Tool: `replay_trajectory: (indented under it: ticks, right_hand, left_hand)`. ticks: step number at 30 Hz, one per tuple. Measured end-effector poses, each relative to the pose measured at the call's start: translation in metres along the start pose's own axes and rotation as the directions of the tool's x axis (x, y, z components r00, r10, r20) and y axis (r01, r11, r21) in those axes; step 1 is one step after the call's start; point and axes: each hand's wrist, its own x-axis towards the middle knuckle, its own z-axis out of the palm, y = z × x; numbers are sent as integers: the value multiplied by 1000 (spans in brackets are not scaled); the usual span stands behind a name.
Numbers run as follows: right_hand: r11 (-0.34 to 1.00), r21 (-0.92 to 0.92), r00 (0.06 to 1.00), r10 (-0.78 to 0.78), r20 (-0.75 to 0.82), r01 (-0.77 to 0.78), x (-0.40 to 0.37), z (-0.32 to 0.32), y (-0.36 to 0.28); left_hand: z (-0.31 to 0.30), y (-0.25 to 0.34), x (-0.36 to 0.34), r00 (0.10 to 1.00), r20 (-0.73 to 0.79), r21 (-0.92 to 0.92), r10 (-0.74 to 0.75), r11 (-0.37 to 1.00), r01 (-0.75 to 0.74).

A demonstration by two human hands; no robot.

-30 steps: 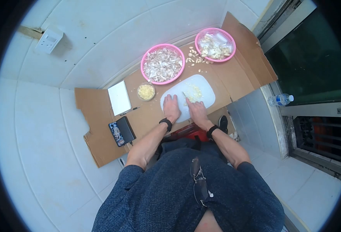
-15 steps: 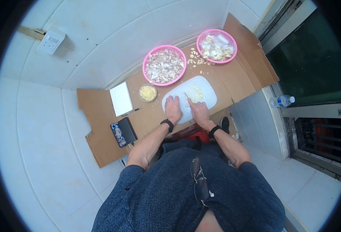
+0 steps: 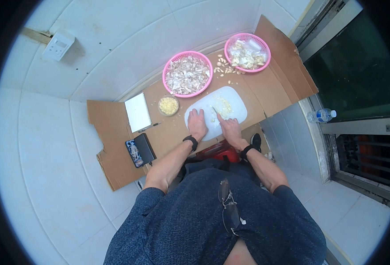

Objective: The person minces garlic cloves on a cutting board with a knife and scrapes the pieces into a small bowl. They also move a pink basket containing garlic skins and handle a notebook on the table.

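A white cutting board (image 3: 237, 100) lies on flattened cardboard (image 3: 115, 159) on the floor. A small heap of chopped garlic (image 3: 223, 106) sits on the board. My right hand (image 3: 231, 128) is shut on a knife (image 3: 216, 111) whose blade points up toward the heap. My left hand (image 3: 197, 123) lies flat on the board's near left part, fingers together, holding nothing.
Behind the board stand a pink basket of garlic skins (image 3: 187, 73), a pink basket of peeled cloves (image 3: 247, 51) with loose cloves (image 3: 223, 66) beside it, and a small bowl of chopped garlic (image 3: 168, 105). A notepad (image 3: 137, 111), pen, phone (image 3: 133, 153), black wallet (image 3: 145, 148) lie left. Water bottle (image 3: 321, 115) at right.
My right hand has drawn back a little toward me and to the right with the knife. My left hand stays flat on the board.
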Motion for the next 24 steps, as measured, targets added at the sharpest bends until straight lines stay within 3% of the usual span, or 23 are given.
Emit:
replay_trajectory:
  ticks: [5, 8, 14, 24]
  right_hand:
    - [999, 35, 996, -31, -84, 34, 3, -14, -7]
    - [1000, 4, 1000, 6, -1, -6, -4, -3, 3]
    - [1000, 22, 997, -19, -81, 21, -2, -10, -3]
    - [999, -33, 999, 30, -20, -30, -8, -4, 6]
  left_hand:
    - [3, 0, -1, 1000, -27, -2, 2, 1000, -2]
    - [2, 0, -1, 1000, -8, 4, 1, 1000, -1]
    - [-2, 3, -1, 1000, 1, -2, -6, 1000, 6]
    - [-2, 4, -2, 1000, -21, -44, -16, 999, 15]
